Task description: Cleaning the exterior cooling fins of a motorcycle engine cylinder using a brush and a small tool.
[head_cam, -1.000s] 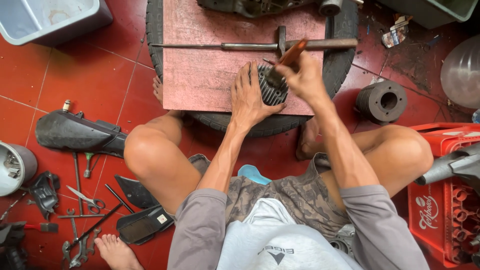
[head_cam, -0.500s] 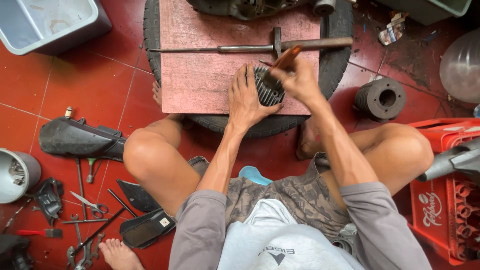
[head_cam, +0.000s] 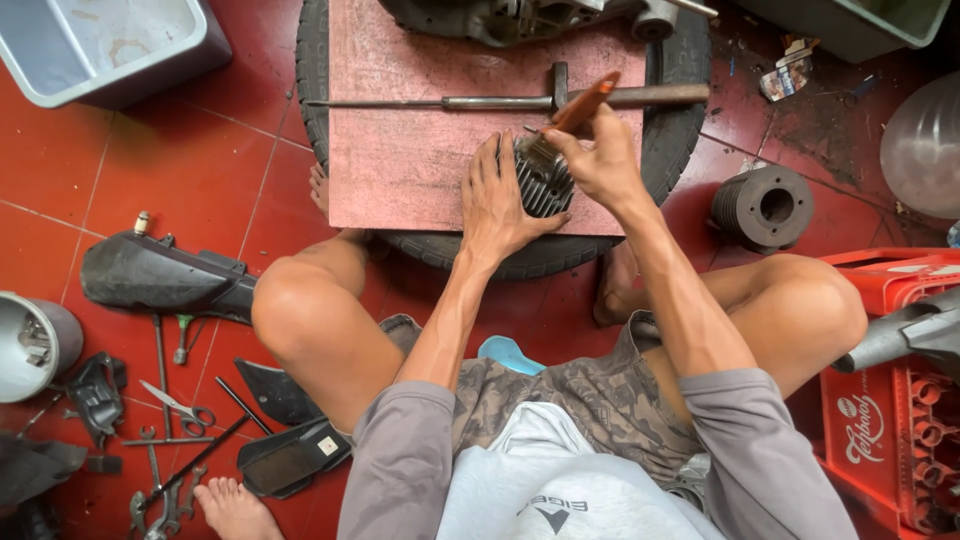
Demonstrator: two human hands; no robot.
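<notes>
Left hand laid flat, fingers spread and pressed down against the left side of the finned cylinder, thumb hooked under its near edge. Right hand curled tight round a tool with an orange handle, fingers closed, handle sticking up and away past the knuckles, tip hidden at the cylinder's top. Cylinder resting on the pink board, near its front edge, held between both hands. Board lying across a tyre on the red tiled floor. Just beyond the hands, a long metal rod stretched across the board, untouched. To the right of the tyre, a second dark finned cylinder standing on the floor, well apart from the right hand. Scissors and spanners scattered on the floor at the left, beside a black plastic cover. Red crate at the right knee.
</notes>
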